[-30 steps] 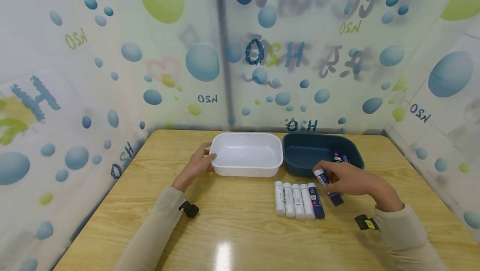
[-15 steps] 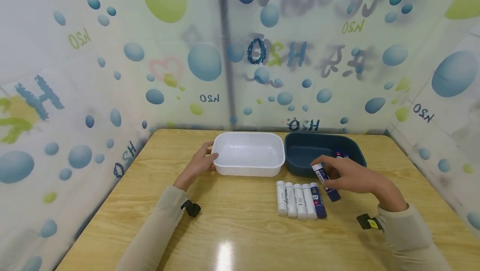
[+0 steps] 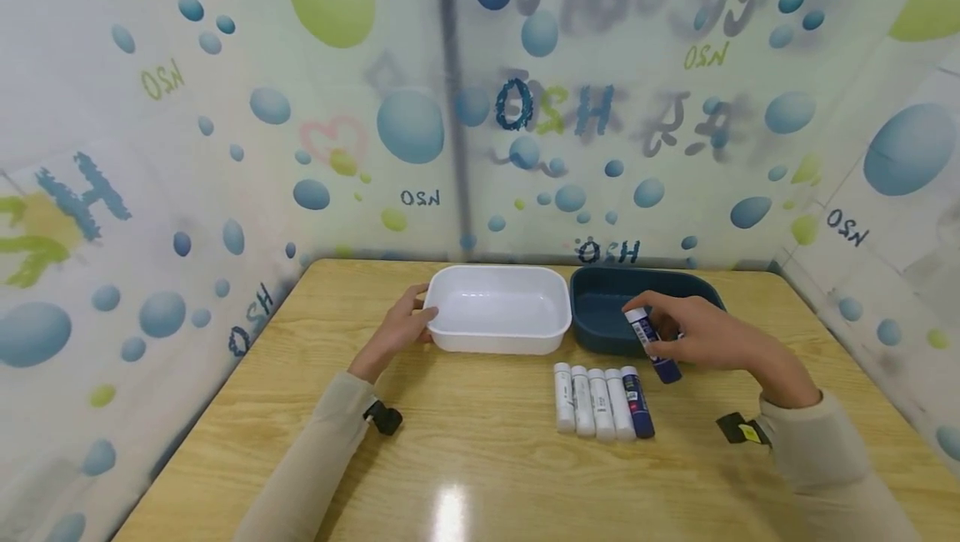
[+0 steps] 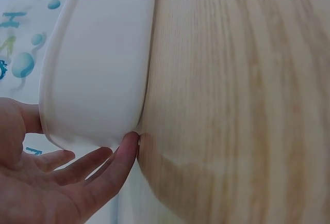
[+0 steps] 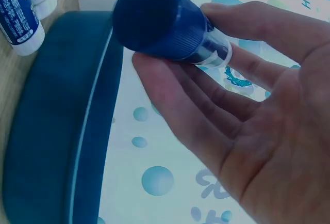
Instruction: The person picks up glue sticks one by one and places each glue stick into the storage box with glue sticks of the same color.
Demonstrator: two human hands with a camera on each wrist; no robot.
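Observation:
My right hand (image 3: 708, 333) pinches a dark blue glue stick (image 3: 652, 348) with a white end, held tilted over the front edge of the dark teal bin (image 3: 603, 338). In the right wrist view, the blue ridged end of this glue stick (image 5: 154, 22) faces the camera, between thumb and fingertips. My left hand (image 3: 397, 327) grips the left end of the white bin (image 3: 498, 343), thumb over the rim. The left wrist view has its fingers (image 4: 129, 149) against the outer wall. Several white glue sticks (image 3: 599, 404) lie in a row beside one blue glue stick (image 3: 637, 403).
Both bins stand side by side at the back of the wooden table (image 3: 465, 425), close to the patterned back wall (image 3: 345, 217). The row of glue sticks lies in front of where the bins meet. My right hand hides part of the teal bin's inside.
My right hand has lifted the blue glue stick slightly up and away toward the teal bin, now covering the two glue sticks seen inside it earlier. The left hand stays on the white bin.

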